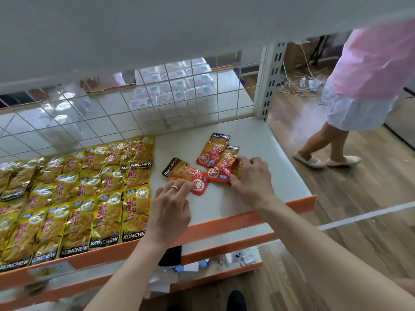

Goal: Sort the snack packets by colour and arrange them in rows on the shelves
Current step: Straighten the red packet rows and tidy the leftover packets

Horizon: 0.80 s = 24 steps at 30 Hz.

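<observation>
yellow packets (pixel 89 198), red-orange packets (pixel 211 151), orange-edged white shelf (pixel 224 221)

Yellow packets (pixel 107 212) in neat rows, red packets (pixel 213 153) loosely fanned alongside.

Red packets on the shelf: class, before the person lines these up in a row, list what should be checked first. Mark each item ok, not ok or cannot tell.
1. Colours kept apart: the red packets lie clear of the yellow packets. Ok.
2. Red packets in a row: they overlap at odd angles. Not ok.
3. Same facing: their brand ends point different ways. Not ok.
4. Room for a red row: bare shelf lies around them. Ok.
5. Hold: the right hand pinches one of the red packets, and the left hand touches another with its fingertips. Ok.
6. Number of red packets under the right hand: cannot tell.
</observation>
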Each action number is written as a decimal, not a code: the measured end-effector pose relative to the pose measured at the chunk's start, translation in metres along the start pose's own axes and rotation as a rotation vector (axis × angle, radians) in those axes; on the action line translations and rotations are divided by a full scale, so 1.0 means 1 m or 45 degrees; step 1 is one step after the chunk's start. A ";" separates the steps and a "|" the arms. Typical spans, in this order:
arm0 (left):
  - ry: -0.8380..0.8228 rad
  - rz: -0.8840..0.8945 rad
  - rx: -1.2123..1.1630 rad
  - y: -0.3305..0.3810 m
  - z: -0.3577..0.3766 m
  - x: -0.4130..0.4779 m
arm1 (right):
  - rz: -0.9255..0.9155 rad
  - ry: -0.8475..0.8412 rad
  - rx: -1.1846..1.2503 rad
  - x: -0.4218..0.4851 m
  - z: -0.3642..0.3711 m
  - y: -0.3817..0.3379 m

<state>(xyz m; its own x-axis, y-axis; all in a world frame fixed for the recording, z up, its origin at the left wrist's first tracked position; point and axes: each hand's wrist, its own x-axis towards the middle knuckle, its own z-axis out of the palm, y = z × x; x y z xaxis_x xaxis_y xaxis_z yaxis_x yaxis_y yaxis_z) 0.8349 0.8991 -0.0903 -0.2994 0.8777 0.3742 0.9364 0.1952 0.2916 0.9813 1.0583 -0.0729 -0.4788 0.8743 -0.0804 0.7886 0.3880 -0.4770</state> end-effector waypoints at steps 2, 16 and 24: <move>-0.043 -0.042 0.035 -0.002 0.001 0.002 | 0.069 -0.038 0.157 0.013 -0.005 -0.003; -0.610 -0.242 0.257 -0.011 -0.022 0.053 | 0.520 -0.372 0.903 0.001 -0.053 0.045; -0.460 -0.634 -0.614 0.014 -0.041 0.036 | 0.322 -0.387 1.168 -0.039 -0.055 0.029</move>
<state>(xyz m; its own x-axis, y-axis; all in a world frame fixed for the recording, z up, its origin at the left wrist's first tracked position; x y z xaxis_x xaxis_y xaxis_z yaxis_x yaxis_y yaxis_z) 0.8296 0.9157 -0.0372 -0.5079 0.8408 -0.1872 0.4994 0.4645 0.7314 1.0446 1.0513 -0.0356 -0.5175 0.7383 -0.4325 0.3394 -0.2869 -0.8958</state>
